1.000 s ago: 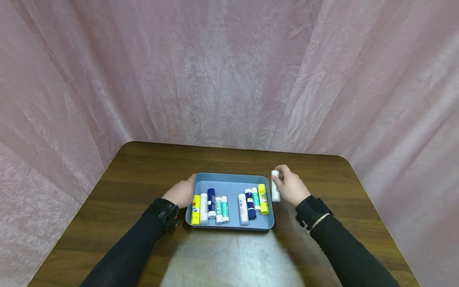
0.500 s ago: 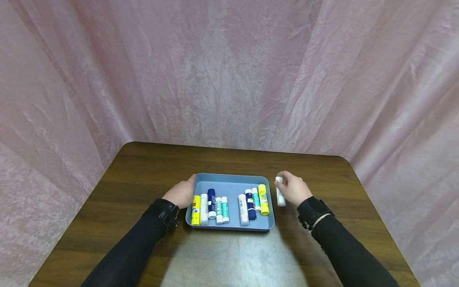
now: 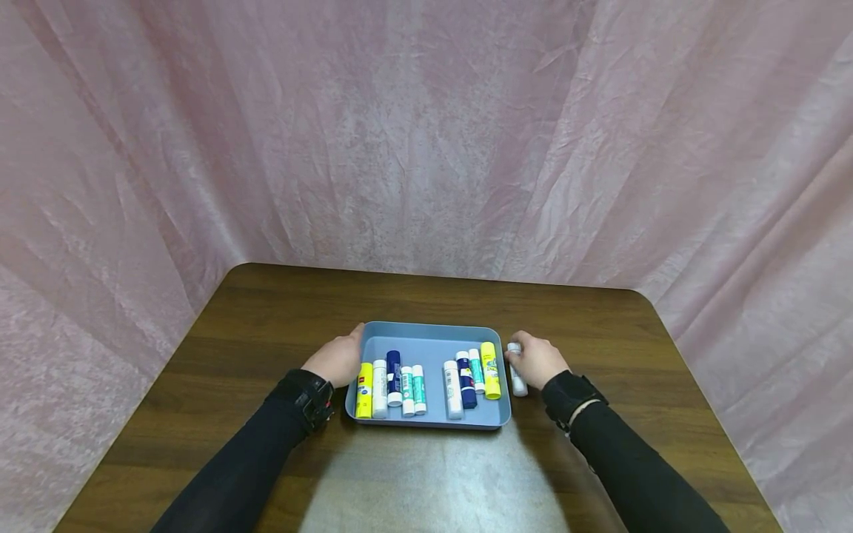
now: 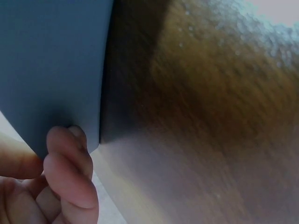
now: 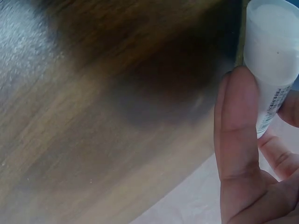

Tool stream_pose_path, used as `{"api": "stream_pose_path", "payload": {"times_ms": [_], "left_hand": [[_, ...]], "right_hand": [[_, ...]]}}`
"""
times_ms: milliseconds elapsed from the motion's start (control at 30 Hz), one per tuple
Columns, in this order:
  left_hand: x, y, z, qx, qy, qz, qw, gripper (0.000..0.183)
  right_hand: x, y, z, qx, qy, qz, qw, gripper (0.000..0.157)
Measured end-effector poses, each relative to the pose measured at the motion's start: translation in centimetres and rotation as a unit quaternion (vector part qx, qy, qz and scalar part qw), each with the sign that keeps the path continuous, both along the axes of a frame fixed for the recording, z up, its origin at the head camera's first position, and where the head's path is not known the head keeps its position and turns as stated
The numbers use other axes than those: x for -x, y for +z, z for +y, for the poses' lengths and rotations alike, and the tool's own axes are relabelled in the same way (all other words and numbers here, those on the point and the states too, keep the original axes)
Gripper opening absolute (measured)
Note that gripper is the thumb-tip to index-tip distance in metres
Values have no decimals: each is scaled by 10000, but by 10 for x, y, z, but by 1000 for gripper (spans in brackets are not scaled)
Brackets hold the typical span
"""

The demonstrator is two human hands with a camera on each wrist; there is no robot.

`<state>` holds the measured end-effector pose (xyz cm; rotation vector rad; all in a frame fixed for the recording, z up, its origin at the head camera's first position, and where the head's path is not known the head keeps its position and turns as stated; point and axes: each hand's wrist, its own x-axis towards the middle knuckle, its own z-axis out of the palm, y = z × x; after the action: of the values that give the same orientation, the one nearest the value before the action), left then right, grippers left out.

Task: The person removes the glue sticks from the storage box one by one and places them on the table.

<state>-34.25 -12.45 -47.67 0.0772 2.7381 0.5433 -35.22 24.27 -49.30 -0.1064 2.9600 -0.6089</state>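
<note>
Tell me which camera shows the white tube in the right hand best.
The right wrist view: the white tube looks largest there, barcode visible. The head view shows it small, beside the tray, partly covered by the right hand. The left wrist view lacks it.

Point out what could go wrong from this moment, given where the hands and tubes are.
The white tube in the right hand is just outside the right side of the tray, so it might catch on the edge if carried across. The other tubes lie on their sides in two groups with bare space between, so they could roll if the left hand, on the tray's left side, tips it.
</note>
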Motion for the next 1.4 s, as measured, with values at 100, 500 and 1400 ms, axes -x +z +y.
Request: {"api": "stream_pose_path", "payload": {"times_ms": [100,500,1400], "left_hand": [[1,-1,0,-2,-8,12,10000,61],[1,-2,-2,16,-61,104,9999,60],[0,-1,-2,-78,-58,90,9999,59]], "right_hand": [[-1,-3,-1,-129,86,96,9998,35],[-3,-6,-5,-422,147,140,9989,33],[-1,-6,-7,-478,104,81,9988,35]]}}
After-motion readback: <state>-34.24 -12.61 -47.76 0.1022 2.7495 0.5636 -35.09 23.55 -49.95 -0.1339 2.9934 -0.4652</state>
